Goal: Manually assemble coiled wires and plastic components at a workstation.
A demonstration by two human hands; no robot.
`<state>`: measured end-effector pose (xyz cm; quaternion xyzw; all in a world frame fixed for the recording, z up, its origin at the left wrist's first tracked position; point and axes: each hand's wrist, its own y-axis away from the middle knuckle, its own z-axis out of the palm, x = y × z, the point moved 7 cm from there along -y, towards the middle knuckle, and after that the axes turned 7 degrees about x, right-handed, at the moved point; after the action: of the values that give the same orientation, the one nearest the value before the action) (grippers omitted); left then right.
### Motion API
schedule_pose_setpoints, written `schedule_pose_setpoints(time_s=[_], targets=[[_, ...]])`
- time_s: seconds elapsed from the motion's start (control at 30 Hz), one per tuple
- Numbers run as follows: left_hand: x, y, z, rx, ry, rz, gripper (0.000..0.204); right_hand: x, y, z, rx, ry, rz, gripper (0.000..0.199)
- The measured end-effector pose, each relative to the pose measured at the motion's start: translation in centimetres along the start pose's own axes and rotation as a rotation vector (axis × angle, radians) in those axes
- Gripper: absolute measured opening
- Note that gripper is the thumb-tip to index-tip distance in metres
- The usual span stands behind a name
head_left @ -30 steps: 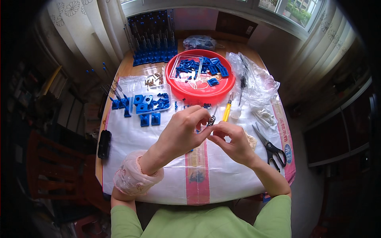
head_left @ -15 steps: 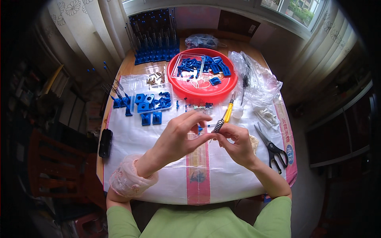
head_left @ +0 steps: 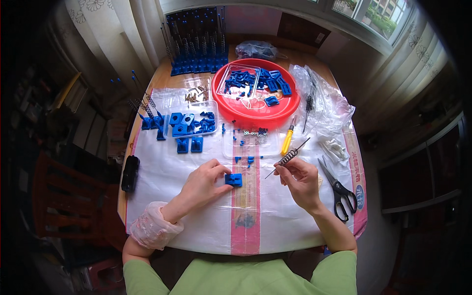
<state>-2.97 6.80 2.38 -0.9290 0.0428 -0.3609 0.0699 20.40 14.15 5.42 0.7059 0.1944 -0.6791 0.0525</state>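
Note:
My left hand (head_left: 207,181) grips a small square blue plastic base (head_left: 233,180) by its left side, thumb and fingers closed on it, over the pink stripe of the white sheet. To the right, my right hand (head_left: 300,181) pinches a dark coil spring (head_left: 288,157) with a thin straight rod through it, held slanting up to the right. The rod's lower end points toward the blue base, a gap apart from it. Several tiny blue parts (head_left: 250,160) lie just beyond my hands. A yellow-handled screwdriver (head_left: 287,142) rests beyond the spring.
A red basin (head_left: 223,105) holds blue pieces and a clear box. Left of it, a clear tray (head_left: 191,134) contains more blue parts. Assembled spring pieces (head_left: 196,64) stand at the far left. Black scissors (head_left: 339,189) lie right, near crumpled plastic bags (head_left: 334,103). A black case (head_left: 130,173) sits left.
My hands have moved apart from working together on the spring. My left hand has come down left and now holds the blue base; my right keeps the spring, with its rod now plainly visible.

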Motion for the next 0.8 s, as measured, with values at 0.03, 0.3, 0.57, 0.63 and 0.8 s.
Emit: schedule_pose_setpoints(time_s=[0.03, 0.3, 0.57, 0.63, 0.8], targets=[[-0.3, -0.1, -0.2, 0.015, -0.009, -0.014, 0.035, 0.0, 0.0, -0.1, 0.004, -0.003, 0.007, 0.008], [2.4, -1.0, -2.4, 0.22, -0.073, 0.099, 0.03, 0.2, -0.1, -0.6, 0.017, -0.008, 0.009, 0.008], [5.8, -4.1, 2.0, 0.16, -0.473, 0.224, 0.016, 0.1, 0.1, -0.9, 0.023, 0.005, -0.003, 0.009], [5.5, -4.8, 2.8, 0.137, -0.528, 0.209, 0.016, 0.1, 0.1, -1.1, 0.024, 0.007, -0.004, 0.009], [4.9, -5.5, 4.4, 0.054, -0.594, 0.211, 0.012, 0.1, 0.1, -1.4, 0.03, 0.026, -0.004, 0.009]])
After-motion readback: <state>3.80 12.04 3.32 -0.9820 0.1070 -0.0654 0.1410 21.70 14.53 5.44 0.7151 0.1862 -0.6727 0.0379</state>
